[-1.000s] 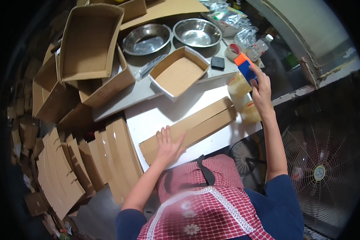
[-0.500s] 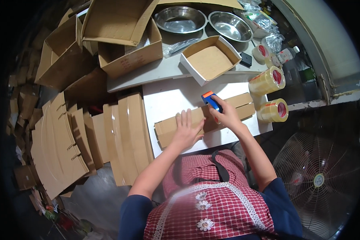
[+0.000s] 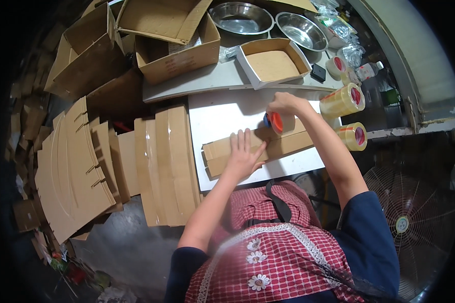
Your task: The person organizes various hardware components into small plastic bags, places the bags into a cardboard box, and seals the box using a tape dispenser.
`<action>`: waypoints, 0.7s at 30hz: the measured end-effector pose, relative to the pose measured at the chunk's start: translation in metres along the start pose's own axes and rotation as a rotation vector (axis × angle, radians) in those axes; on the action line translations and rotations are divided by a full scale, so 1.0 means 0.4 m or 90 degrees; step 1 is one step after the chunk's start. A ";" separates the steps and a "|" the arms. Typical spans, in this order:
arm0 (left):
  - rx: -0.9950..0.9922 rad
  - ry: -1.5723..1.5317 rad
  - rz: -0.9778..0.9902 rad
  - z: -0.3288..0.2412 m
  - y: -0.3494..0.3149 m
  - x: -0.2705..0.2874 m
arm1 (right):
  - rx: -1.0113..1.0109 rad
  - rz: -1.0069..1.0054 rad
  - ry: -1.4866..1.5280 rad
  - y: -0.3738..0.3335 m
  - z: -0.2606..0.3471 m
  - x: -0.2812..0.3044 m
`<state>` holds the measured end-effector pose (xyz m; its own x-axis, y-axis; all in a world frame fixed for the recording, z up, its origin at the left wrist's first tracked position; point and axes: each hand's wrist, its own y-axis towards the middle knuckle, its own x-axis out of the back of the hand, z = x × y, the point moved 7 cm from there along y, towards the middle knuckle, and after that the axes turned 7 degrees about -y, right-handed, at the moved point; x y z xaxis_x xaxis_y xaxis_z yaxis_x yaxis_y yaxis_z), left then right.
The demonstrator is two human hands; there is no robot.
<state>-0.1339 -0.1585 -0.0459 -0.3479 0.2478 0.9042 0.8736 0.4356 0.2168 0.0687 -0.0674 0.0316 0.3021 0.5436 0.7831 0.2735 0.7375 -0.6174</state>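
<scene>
left fingers (image 3: 241, 141): on cardboard (image 3: 290, 145) | right fingers (image 3: 272, 106): tape dispenser (image 3: 276, 122) | carton (image 3: 181, 62): illegible print

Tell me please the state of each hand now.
Left hand: open, resting on the long, flat brown cardboard box.
Right hand: closed, holding the blue-and-orange handheld tape dispenser.

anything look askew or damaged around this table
Two things: at the upper left, an open cardboard tray sits askew over an open box instead of squarely on it. At the right, the pale ledge looks patchy and worn, as if its paint has chipped. I see no spill.
</scene>
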 end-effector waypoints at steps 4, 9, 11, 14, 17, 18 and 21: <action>0.021 0.030 0.019 0.003 -0.001 -0.013 | 0.088 -0.211 0.095 -0.151 -0.028 -0.090; 0.012 0.015 0.024 -0.005 0.000 0.000 | 0.012 -0.237 0.138 -0.379 -0.072 -0.222; 0.015 0.002 0.042 -0.009 0.004 0.002 | -0.024 -0.220 0.157 -0.436 -0.095 -0.285; 0.060 0.016 0.103 -0.022 0.017 -0.006 | -0.056 -0.237 0.199 -0.459 -0.106 -0.325; -0.022 0.024 0.106 -0.049 0.094 -0.040 | -0.053 -0.285 0.205 -0.457 -0.090 -0.333; -0.120 0.018 0.077 -0.073 0.111 -0.047 | -0.050 -0.293 0.196 -0.458 -0.085 -0.335; -0.082 0.101 0.116 -0.103 0.147 -0.082 | -0.054 -0.314 0.225 -0.488 -0.106 -0.375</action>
<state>-0.0570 -0.1768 -0.0476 -0.1320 0.1684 0.9768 0.9567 0.2795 0.0811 0.0086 -0.3097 0.0316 0.4020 -0.0298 0.9152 0.5252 0.8262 -0.2038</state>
